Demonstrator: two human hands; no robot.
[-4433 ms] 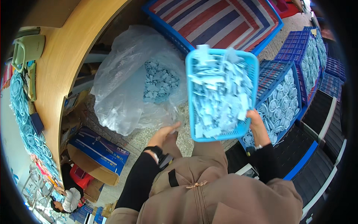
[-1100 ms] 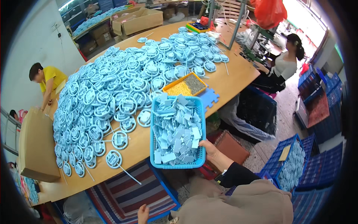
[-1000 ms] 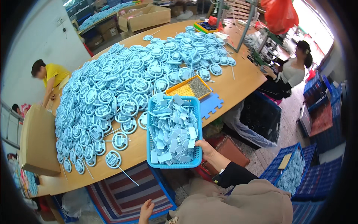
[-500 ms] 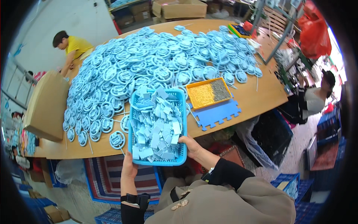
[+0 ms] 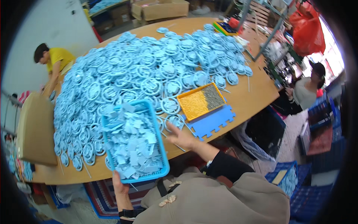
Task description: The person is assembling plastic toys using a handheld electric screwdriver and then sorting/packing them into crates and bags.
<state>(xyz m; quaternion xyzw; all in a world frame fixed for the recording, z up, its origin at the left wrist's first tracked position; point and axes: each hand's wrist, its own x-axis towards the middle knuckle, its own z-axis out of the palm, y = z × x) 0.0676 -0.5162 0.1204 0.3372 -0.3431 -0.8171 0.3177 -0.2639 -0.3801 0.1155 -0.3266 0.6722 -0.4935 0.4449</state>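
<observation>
A light-blue plastic basket point(image 5: 160, 149) sits at the table's near edge, tilted, full of flat light-blue plastic pieces point(image 5: 136, 143). My left hand point(image 5: 120, 184) grips its near left corner, fingers partly hidden by the basket. My right hand point(image 5: 181, 137) is off the basket, a little to its right, with fingers apart and nothing in it. Close beyond that hand lie blue round plastic parts with thin sticks point(image 5: 170, 105). A yellow tray point(image 5: 206, 112) stands to the right, small grey pieces point(image 5: 214, 96) in its right part, on a blue foam mat point(image 5: 212, 125).
A wide heap of blue round parts point(image 5: 123, 67) covers much of the wooden table point(image 5: 253, 97). A cardboard box point(image 5: 39, 130) stands at the left edge. One person point(image 5: 59, 59) works at the far left, another point(image 5: 307, 89) at the right. Blue crates point(image 5: 285, 179) stand on the floor.
The basket has moved left and toward me, turning slightly, with my left hand still on it. My right hand has let go of its right side and opened. The view has shifted.
</observation>
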